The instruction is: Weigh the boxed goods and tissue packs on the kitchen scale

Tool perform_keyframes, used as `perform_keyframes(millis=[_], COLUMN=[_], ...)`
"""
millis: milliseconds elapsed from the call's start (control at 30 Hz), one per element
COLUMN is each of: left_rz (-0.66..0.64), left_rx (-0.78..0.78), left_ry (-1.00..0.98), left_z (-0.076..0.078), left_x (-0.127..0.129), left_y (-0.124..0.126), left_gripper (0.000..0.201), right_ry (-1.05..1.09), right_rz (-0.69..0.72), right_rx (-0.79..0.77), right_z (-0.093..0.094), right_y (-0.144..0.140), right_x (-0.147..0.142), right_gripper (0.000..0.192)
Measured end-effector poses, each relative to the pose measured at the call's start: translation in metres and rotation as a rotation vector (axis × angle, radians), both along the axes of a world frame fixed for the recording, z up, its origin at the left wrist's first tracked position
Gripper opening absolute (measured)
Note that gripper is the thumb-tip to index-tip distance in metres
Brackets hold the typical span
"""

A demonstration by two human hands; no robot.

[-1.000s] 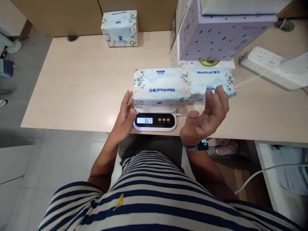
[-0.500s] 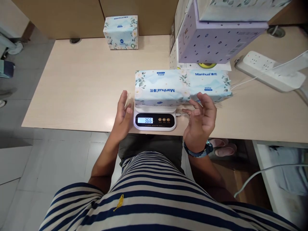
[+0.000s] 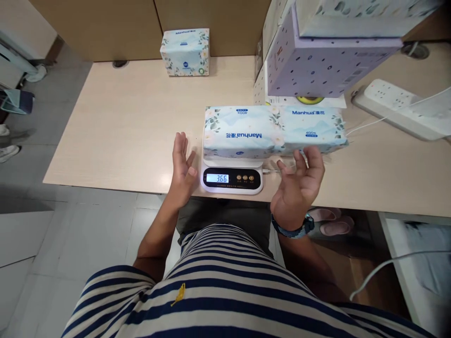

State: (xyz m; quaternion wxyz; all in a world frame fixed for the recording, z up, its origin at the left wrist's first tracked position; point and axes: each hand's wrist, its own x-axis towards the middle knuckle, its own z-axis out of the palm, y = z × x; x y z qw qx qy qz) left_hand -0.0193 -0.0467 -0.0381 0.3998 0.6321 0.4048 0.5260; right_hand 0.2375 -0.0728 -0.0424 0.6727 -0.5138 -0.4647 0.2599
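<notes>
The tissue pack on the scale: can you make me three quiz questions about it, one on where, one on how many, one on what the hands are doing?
1. Where does the tissue pack with the upside-down name lie?
A. on the kitchen scale
B. on the floor
C. on the power strip

2. How many tissue packs are in view?
A. one
B. three
C. six

3. What are the left hand and right hand doing?
A. squeezing the pack
B. open, holding nothing
C. pressing the scale's buttons

Answers: 1 A, it rests above the lit display. 2 B, two side by side, one far back. 3 B, both palms open beside the scale.
</notes>
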Motion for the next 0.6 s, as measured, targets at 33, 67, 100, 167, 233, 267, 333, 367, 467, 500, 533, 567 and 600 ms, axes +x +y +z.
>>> perform_keyframes(millis=[33,67,100,167,233,267,333,367,467,500,533,567,600], left_rz=[-0.038,-0.087,-0.136,-0.193,-0.168,-0.135,-0.064,-0.015,0.145,0.177,0.194,0.199,0.199], left_rx=[0.036,0.063,0.088,0.164,0.261,0.317,0.443,0.510,0.679,0.707,0.734,0.765,0.795], left_ry=[0.008,0.020,0.039,0.083,0.113,0.119,0.114,0.108,0.091,0.088,0.086,0.090,0.095], left_z=[0.001,0.004,0.008,0.019,0.029,0.033,0.038,0.041,0.060,0.070,0.083,0.096,0.111], left_x=[0.002,0.005,0.008,0.015,0.019,0.019,0.015,0.012,-0.007,-0.015,-0.025,-0.035,-0.046], left_y=[-0.001,-0.004,-0.008,-0.023,-0.041,-0.049,-0.059,-0.060,-0.046,-0.036,-0.023,-0.007,0.011], left_gripper=[0.096,0.101,0.105,0.110,0.116,0.117,0.117,0.114,0.100,0.096,0.093,0.090,0.087], right_ry=[-0.035,-0.077,-0.122,-0.190,-0.181,-0.147,-0.085,-0.076,-0.168,-0.211,-0.247,-0.271,-0.283], right_rz=[0.029,0.079,0.139,0.230,0.240,0.226,0.218,0.236,0.418,0.502,0.579,0.642,0.688], right_rx=[-0.021,-0.052,-0.089,-0.125,-0.061,-0.003,0.104,0.139,0.189,0.201,0.217,0.234,0.250], right_z=[0.002,0.006,0.011,0.024,0.037,0.044,0.057,0.064,0.091,0.101,0.113,0.125,0.138], right_y=[-0.003,-0.006,-0.011,-0.020,-0.028,-0.030,-0.031,-0.030,-0.015,-0.006,0.005,0.019,0.035], right_x=[-0.002,-0.004,-0.006,-0.011,-0.013,-0.014,-0.016,-0.016,-0.021,-0.023,-0.026,-0.030,-0.035], right_gripper=[0.060,0.062,0.063,0.067,0.068,0.066,0.060,0.057,0.059,0.061,0.062,0.062,0.060])
